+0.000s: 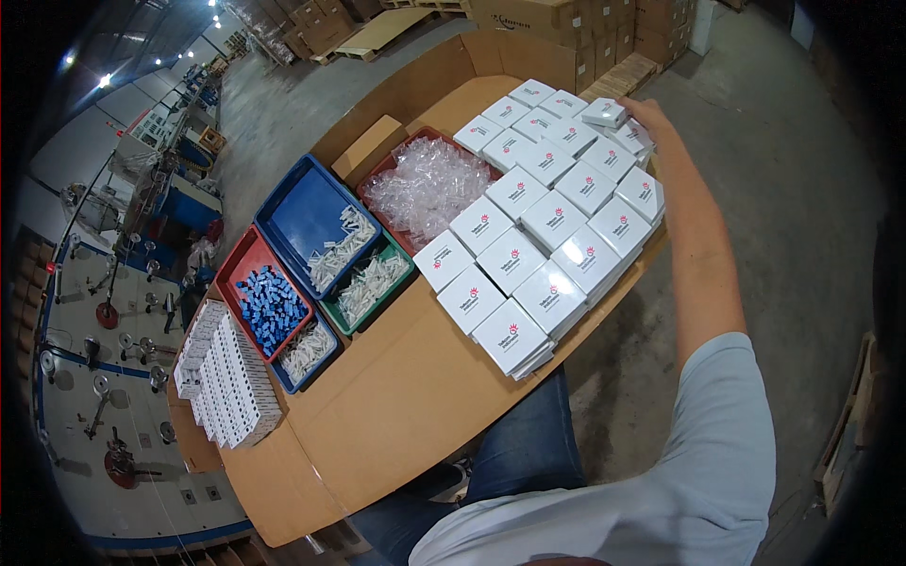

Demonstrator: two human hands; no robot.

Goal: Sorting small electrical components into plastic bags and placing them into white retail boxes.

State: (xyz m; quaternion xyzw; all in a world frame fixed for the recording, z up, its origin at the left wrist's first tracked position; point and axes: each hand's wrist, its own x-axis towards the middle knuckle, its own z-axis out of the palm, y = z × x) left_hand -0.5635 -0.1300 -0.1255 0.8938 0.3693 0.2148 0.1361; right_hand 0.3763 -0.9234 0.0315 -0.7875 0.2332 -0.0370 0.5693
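Observation:
My right arm stretches far out along the right side of the table. At its end, my right hand (645, 115) grips a small white box (605, 113) by its right side; part of the fingers is hidden. That box sits a little tilted and higher than its neighbours, at the far right corner of a large block of stacked white boxes (557, 222). Each box in the block is flat and square with a small red mark and dark print on top. My left hand is not in view.
Left of the boxes, a red tray holds clear plastic bags (429, 189). Blue and green trays hold small white parts (373, 288); another red tray holds blue pieces (271, 307). White perforated pieces (231, 387) stand in rows at the left. Cardboard (406, 396) covers the table.

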